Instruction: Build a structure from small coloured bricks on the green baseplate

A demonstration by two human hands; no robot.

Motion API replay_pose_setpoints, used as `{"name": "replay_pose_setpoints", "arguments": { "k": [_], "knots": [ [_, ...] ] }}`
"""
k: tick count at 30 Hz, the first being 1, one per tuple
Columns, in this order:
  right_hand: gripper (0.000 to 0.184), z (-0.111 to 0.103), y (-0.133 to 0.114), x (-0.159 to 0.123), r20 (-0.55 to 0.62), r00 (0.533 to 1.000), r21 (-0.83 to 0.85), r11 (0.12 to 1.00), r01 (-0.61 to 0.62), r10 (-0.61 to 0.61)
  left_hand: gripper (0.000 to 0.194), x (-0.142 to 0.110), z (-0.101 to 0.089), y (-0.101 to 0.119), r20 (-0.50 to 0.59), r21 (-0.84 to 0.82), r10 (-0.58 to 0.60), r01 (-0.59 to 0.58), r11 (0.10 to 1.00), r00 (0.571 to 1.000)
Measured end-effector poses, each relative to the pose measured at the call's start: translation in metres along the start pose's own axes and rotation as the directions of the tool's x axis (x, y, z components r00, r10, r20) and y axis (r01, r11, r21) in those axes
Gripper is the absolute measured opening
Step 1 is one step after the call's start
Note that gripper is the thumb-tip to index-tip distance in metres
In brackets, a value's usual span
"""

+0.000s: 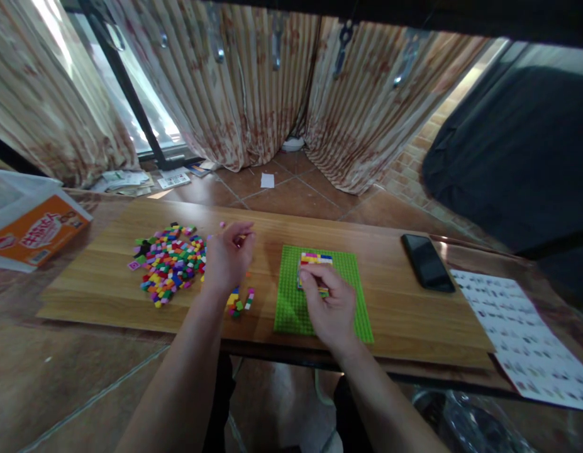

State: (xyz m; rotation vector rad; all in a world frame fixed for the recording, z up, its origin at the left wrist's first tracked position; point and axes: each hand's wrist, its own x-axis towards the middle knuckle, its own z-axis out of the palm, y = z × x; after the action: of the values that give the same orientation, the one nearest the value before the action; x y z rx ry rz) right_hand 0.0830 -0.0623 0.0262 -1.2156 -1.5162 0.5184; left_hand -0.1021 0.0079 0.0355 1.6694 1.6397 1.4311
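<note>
My left hand (pixel 229 255) is over the table, right of a pile of small coloured toy bricks (pixel 175 261). Its fingers curl inward, and dark red bits that look like small toy bricks show between them. My right hand (pixel 333 301) is at a low toy brick structure (pixel 311 257) on a green studded baseplate (pixel 291 308). Thumb and fingers pinch together at the structure's near left part and hide much of it. White, yellow, pink, red and blue bricks show along its far edge. Several loose bricks (pixel 237 303) and a short joined strip (pixel 249 298) lie between my forearms.
A black phone (pixel 427 262) lies on the wooden table board (pixel 390 333) at the right. Beyond it is a printed sheet (pixel 527 333). An orange and white bag (pixel 36 229) stands at the left edge. Striped curtains (pixel 253 94) hang behind the table.
</note>
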Motion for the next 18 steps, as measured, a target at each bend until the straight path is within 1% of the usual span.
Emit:
{"name": "replay_pose_setpoints", "arguments": {
  "k": [1, 3, 4, 6, 10, 16, 18],
  "knots": [
    [0.018, 0.006, -0.003, -0.004, 0.098, 0.994, -0.021, 0.998, 0.059, -0.057, 0.028, 0.003, -0.005, -0.002, -0.04, -0.019, -0.018, 0.017, 1.0, 0.999],
    [0.019, 0.018, -0.004, -0.009, 0.262, 0.956, -0.055, 0.987, 0.154, -0.134, 0.028, 0.007, -0.014, -0.005, -0.107, -0.059, -0.061, 0.055, 0.997, 0.992],
    [0.019, 0.024, -0.003, -0.011, 0.322, 0.935, -0.073, 0.981, 0.178, -0.146, 0.028, 0.009, -0.018, -0.007, -0.129, -0.082, -0.084, 0.074, 0.994, 0.988],
    [0.019, 0.034, 0.001, -0.014, 0.402, 0.906, -0.116, 0.974, 0.197, -0.135, 0.029, 0.011, -0.024, -0.01, -0.151, -0.129, -0.122, 0.103, 0.986, 0.981],
    [0.019, 0.049, 0.007, -0.014, 0.479, 0.874, -0.192, 0.961, 0.198, -0.084, 0.029, 0.011, -0.031, -0.016, -0.158, -0.167, -0.134, 0.107, 0.98, 0.978],
    [0.017, 0.065, 0.006, -0.017, 0.502, 0.864, -0.216, 0.96, 0.177, -0.047, 0.029, 0.011, -0.044, -0.02, -0.193, -0.197, -0.149, 0.111, 0.974, 0.97],
    [0.016, 0.071, 0.004, -0.019, 0.52, 0.853, -0.217, 0.959, 0.183, -0.045, 0.03, 0.011, -0.048, -0.021, -0.194, -0.211, -0.159, 0.117, 0.97, 0.968]
  ]
}}
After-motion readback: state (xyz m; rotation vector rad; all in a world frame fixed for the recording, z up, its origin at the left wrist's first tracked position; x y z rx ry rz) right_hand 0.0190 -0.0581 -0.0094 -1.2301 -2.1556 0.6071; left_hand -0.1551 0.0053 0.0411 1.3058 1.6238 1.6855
